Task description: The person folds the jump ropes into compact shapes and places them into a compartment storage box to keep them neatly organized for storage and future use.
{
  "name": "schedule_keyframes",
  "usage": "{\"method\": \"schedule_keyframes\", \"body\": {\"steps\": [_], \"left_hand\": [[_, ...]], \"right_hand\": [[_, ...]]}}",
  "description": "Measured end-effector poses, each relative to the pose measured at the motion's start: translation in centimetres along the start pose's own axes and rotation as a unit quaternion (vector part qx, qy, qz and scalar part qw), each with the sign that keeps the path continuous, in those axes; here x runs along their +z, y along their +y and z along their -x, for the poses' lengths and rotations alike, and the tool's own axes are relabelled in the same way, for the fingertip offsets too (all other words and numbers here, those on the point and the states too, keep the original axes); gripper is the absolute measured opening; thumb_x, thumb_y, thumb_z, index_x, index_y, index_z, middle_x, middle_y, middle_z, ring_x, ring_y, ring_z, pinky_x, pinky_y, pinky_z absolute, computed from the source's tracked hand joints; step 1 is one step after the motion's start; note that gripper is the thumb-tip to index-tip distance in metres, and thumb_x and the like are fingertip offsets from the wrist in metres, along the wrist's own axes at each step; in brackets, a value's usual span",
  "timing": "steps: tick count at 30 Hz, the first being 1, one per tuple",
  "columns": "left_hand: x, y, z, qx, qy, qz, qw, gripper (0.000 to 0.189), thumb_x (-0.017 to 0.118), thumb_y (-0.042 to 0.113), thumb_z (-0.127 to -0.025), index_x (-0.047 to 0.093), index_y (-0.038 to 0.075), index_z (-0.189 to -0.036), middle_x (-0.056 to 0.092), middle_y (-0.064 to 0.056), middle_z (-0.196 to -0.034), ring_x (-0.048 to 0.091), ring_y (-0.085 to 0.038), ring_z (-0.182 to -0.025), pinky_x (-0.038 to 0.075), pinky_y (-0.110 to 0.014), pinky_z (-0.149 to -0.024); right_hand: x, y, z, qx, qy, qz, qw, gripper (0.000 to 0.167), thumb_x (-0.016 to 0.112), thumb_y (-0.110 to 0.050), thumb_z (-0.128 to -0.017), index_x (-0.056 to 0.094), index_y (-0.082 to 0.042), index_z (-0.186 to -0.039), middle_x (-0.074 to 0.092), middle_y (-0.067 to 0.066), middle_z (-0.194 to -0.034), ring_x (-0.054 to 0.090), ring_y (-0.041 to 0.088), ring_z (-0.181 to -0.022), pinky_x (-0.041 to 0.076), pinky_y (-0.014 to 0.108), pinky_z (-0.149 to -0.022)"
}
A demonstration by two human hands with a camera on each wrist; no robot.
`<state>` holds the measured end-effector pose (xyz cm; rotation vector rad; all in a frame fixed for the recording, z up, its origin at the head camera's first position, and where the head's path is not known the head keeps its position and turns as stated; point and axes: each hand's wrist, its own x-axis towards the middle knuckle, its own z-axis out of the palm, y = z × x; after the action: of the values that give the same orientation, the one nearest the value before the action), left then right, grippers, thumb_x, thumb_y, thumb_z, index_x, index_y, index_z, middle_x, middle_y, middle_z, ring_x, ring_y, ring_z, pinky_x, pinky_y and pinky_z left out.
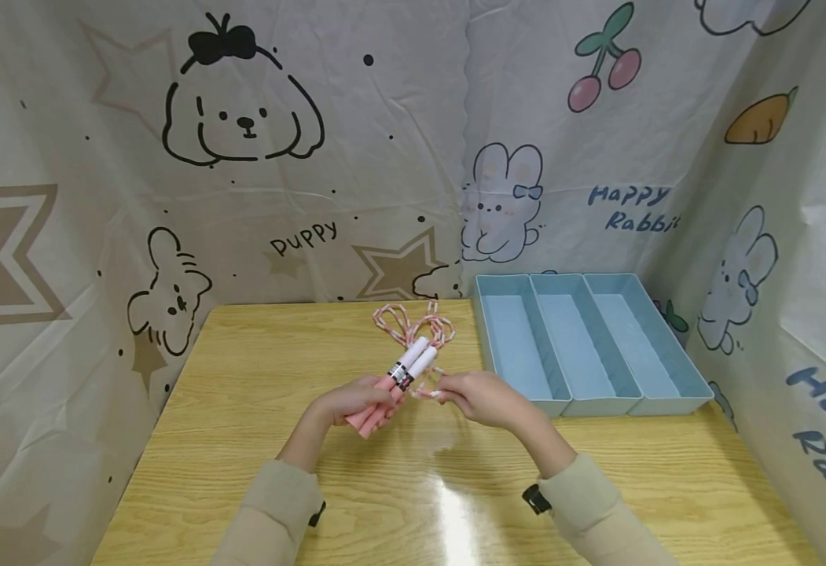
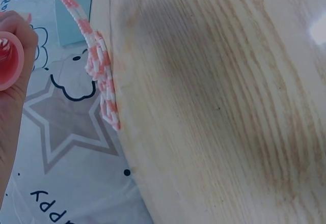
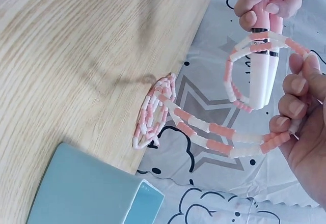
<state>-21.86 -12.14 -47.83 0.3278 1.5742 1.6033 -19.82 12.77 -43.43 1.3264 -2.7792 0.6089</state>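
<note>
My left hand (image 1: 361, 399) grips the two handles of a skipping rope side by side, pink at the lower end and white (image 1: 409, 358) at the upper, with a black band between. In the left wrist view, the open pink end of a handle (image 2: 19, 63) shows at the hand. My right hand (image 1: 479, 397) pinches strands of the pink-and-white beaded rope (image 3: 219, 130), which loops across the white handle parts in the right wrist view. The rest of the beaded rope (image 2: 105, 79) lies coiled on the table beyond the handles.
A light blue tray (image 1: 603, 406) with three long compartments stands at the back right of the wooden table (image 1: 264, 479). A printed cloth (image 1: 398, 102) hangs behind the table and along both sides.
</note>
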Motion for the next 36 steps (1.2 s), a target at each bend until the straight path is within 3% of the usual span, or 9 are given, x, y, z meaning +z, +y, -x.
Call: {"method": "schedule_keyframes", "body": {"steps": [1,7,10,14,19,28,36], "left_hand": [[0.0,0.1,0.0,-0.006,-0.002,-0.011,0.9999,0.019,0.044,0.007,-0.086,0.045,-0.003,-0.102,0.051,-0.005,-0.073,0.050,-0.010,-0.057,0.043,-0.020,-0.050],[0.1,0.1,0.0,-0.031,-0.022,-0.054,0.9978,0.023,0.046,0.009,-0.087,0.047,-0.006,-0.105,0.052,-0.007,-0.071,0.050,-0.011,-0.053,0.043,-0.021,-0.045],[0.0,0.1,-0.1,-0.034,-0.030,-0.061,0.9971,0.028,0.046,0.009,-0.087,0.045,-0.009,-0.108,0.052,-0.007,-0.071,0.049,-0.011,-0.052,0.043,-0.021,-0.045],[0.1,0.3,-0.1,-0.041,-0.035,-0.062,0.9966,0.026,0.046,0.008,-0.085,0.047,-0.007,-0.107,0.052,-0.007,-0.071,0.049,-0.010,-0.052,0.043,-0.021,-0.045],[0.2,0.5,0.0,-0.053,-0.048,-0.068,0.9951,0.022,0.048,0.008,-0.085,0.050,-0.003,-0.103,0.053,-0.007,-0.070,0.050,-0.010,-0.052,0.043,-0.020,-0.045],[0.4,0.8,0.0,-0.056,-0.082,-0.093,0.9907,0.017,0.046,0.006,-0.083,0.052,-0.003,-0.096,0.054,-0.004,-0.065,0.049,-0.009,-0.049,0.041,-0.020,-0.043],[0.7,0.7,-0.2,-0.058,-0.094,-0.100,0.9888,0.011,0.050,0.008,-0.085,0.053,0.002,-0.093,0.054,-0.004,-0.066,0.049,-0.009,-0.050,0.042,-0.020,-0.044]], "right_hand": [[0.0,0.0,-0.1,0.001,-0.002,0.008,1.0000,0.011,0.055,-0.018,-0.091,0.064,-0.013,-0.086,0.066,-0.001,-0.081,0.063,0.016,-0.073,0.049,0.029,-0.062],[-0.2,-0.5,-0.5,0.005,-0.022,0.022,0.9995,0.010,0.055,-0.019,-0.091,0.061,-0.014,-0.086,0.060,-0.004,-0.074,0.052,0.008,-0.061,0.042,0.024,-0.054],[-0.3,-0.7,-0.6,0.004,-0.028,0.029,0.9992,0.010,0.055,-0.020,-0.091,0.061,-0.015,-0.083,0.054,-0.008,-0.069,0.043,0.005,-0.057,0.036,0.021,-0.051],[-0.3,-0.8,-1.0,-0.009,-0.029,0.040,0.9987,0.014,0.055,-0.020,-0.091,0.056,-0.018,-0.076,0.051,-0.008,-0.068,0.040,0.005,-0.057,0.033,0.020,-0.051],[-0.3,-1.0,-1.4,-0.017,-0.036,0.043,0.9983,0.013,0.055,-0.020,-0.091,0.057,-0.017,-0.078,0.053,-0.007,-0.069,0.039,0.005,-0.056,0.031,0.020,-0.050],[-0.4,-1.3,-2.0,-0.015,-0.055,0.048,0.9972,0.011,0.055,-0.017,-0.091,0.063,-0.017,-0.084,0.065,-0.005,-0.082,0.056,0.006,-0.068,0.043,0.022,-0.055],[-0.3,-1.6,-2.2,-0.036,-0.038,0.058,0.9970,0.011,0.056,-0.017,-0.091,0.061,-0.016,-0.080,0.064,-0.006,-0.079,0.051,0.005,-0.061,0.043,0.022,-0.054]]}}
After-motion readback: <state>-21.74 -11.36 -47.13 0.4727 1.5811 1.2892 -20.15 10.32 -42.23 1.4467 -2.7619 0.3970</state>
